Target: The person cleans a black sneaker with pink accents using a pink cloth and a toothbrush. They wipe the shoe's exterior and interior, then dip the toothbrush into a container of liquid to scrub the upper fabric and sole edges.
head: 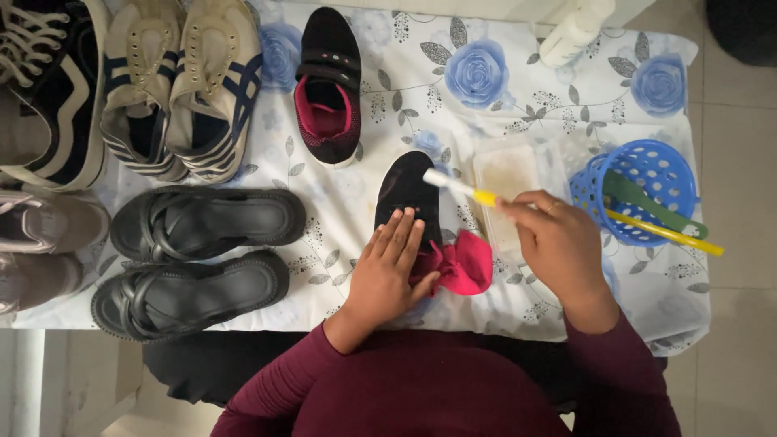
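At the far left of the frame we see a dark sneaker with white laces, and beside it a pair of cream sneakers with navy stripes. Below these lies a pair of black strappy sandals, one above the other, on the desk, which is covered in a white cloth printed with blue roses. At upper centre stands a small black shoe with a pink lining.

In the middle of the frame our left hand lies flat on a matching small black shoe, fingers stretched out and pressing down on it, not curled around it; the shoe's pink lining spills out just beside the thumb.

Our right hand has its fingers closed around the yellow handle of a toothbrush, whose white head rests on the toe end of that shoe. Behind the brush sits a clear plastic tub. At right centre a blue basket holds a green tool and a yellow stick. A white bottle lies at the upper right.
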